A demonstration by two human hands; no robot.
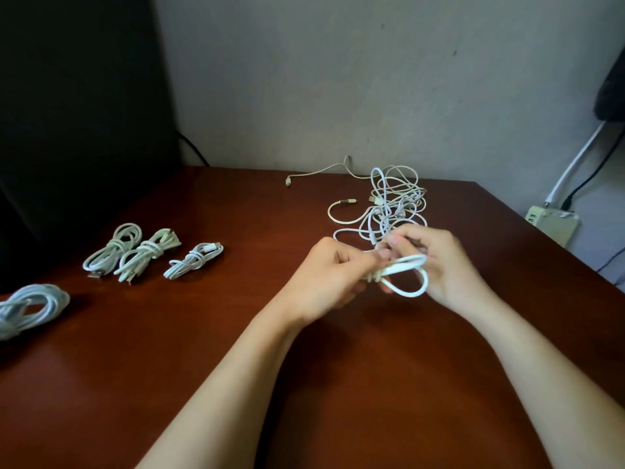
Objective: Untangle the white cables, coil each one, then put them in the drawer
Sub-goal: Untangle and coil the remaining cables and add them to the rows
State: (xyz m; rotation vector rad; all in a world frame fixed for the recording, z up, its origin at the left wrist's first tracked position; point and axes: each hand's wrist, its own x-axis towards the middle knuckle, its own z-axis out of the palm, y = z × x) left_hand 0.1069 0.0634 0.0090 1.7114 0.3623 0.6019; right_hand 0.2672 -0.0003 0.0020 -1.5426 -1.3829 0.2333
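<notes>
Over counter (pixel 236 350), left hand (pixel 334 275) fingers (pixel 375 254) curled, pinching bundle's waist. Right hand (pixel 449 265) fingers (pixel 404 237) curled round cable (pixel 411 292) loop. We should pull wrap snug, even out loops, tuck tail. Finished coils (pixel 142 252) lie left; tangle (pixel 395 204) lies behind.

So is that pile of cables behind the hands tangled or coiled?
Tangled: the pile lies in loose crossing loops, plug ends poking out, unlike the tied bundle at left. The left hand and right hand grip another cable.
</notes>
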